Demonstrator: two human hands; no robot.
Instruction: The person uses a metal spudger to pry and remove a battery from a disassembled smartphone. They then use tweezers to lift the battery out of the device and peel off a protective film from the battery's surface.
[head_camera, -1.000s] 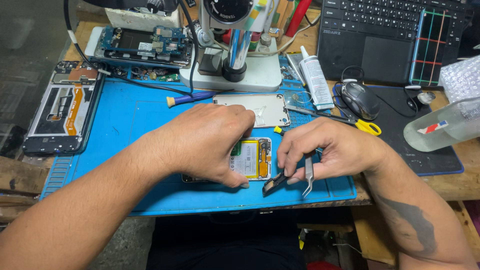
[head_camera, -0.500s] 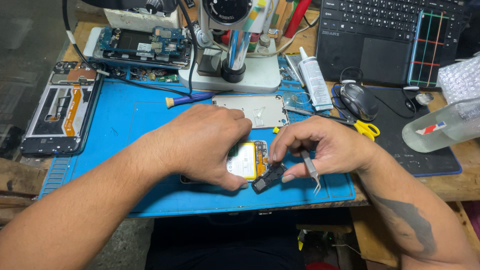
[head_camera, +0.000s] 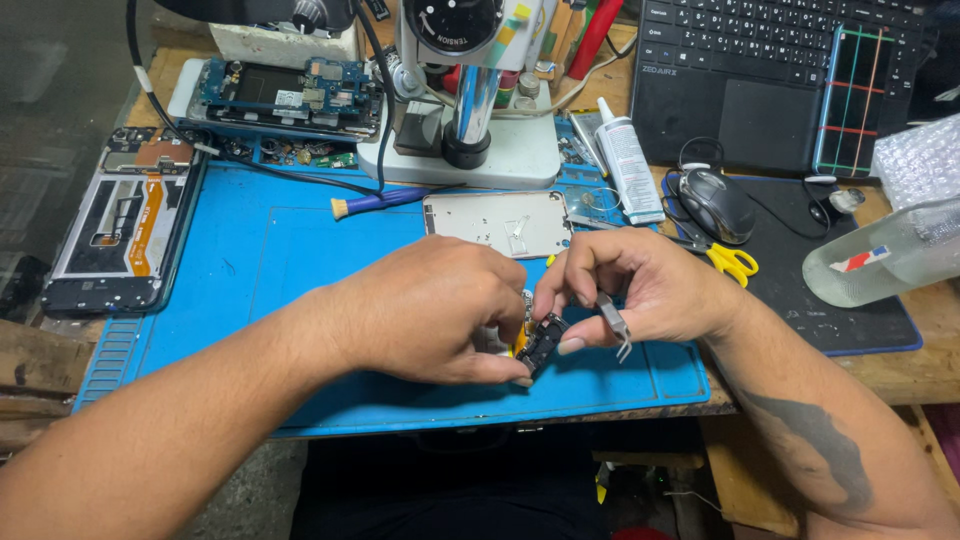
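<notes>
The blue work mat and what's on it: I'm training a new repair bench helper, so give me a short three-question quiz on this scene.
1. True or false: the right hand holds metal tweezers tucked in its fingers.
2. Which lies on the blue mat just beyond the hands? A) a silver metal plate B) a soldering iron C) a coffee mug
3. What small thing do both hands pinch between them?

Key
1. True.
2. A, the silver metal plate, in front of the microscope base.
3. A small black part, held by the left hand and the right thumb and fingers, above a partly hidden yellow-edged phone.
</notes>
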